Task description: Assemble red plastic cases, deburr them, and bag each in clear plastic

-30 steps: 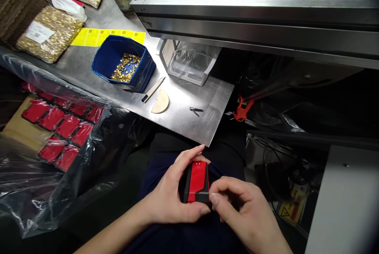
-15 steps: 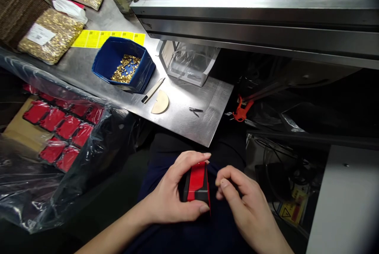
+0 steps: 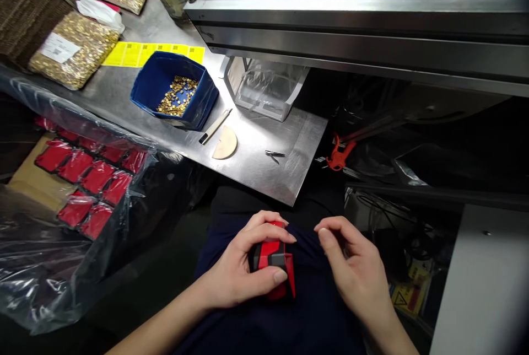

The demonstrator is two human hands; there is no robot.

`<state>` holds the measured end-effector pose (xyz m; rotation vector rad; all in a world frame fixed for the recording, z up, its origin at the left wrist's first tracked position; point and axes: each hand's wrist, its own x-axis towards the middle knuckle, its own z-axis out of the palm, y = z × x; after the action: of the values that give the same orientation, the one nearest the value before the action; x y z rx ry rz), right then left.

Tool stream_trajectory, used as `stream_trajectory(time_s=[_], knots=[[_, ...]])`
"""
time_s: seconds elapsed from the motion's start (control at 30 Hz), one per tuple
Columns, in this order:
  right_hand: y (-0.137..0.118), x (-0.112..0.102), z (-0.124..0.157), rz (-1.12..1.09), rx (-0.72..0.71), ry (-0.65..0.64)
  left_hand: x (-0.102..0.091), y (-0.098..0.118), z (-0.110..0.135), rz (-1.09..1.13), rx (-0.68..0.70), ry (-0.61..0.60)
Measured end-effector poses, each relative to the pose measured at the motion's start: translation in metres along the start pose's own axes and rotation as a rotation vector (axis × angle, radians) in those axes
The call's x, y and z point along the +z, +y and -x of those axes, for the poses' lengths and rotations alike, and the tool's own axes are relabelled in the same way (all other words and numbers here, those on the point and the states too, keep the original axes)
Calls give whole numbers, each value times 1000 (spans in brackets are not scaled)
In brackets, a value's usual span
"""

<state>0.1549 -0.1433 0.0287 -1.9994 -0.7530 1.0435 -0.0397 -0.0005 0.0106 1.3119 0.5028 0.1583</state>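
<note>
A red and black plastic housing (image 3: 270,253) is gripped in my left hand (image 3: 243,269), fingers over the top and thumb across the near side. A red face of it points toward the right. My right hand (image 3: 355,267) is apart from it on the right, above my lap. Its thumb and index finger are pinched together. Whatever may be between those fingertips is hidden or too small to make out. On the metal bench lie a blue bin (image 3: 173,90) with small brass pieces (image 3: 179,96), a cutter with a pale handle (image 3: 215,126) and a pale half-disc (image 3: 226,143).
A nail clipper (image 3: 274,154) lies near the bench corner. Behind it stands a clear tray (image 3: 268,87) under a metal ledge (image 3: 351,52). Bags of brass pieces (image 3: 74,49) sit far left. Plastic-lined red housings (image 3: 97,176) are at left; an orange air gun (image 3: 338,154) hangs right.
My right hand has moved a little right, away from the housing. My left hand has turned the housing slightly, so more of its red right face shows.
</note>
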Motion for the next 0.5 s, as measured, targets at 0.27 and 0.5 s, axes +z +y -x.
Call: stream_trajectory(time_s=[0.27,0.5], knots=[[-26,17,0,-442,179,-447,2,-2,-2,-59,45,41],[-22,28,-2,-541,178,-468,4,-1,-2,-29,14,55]])
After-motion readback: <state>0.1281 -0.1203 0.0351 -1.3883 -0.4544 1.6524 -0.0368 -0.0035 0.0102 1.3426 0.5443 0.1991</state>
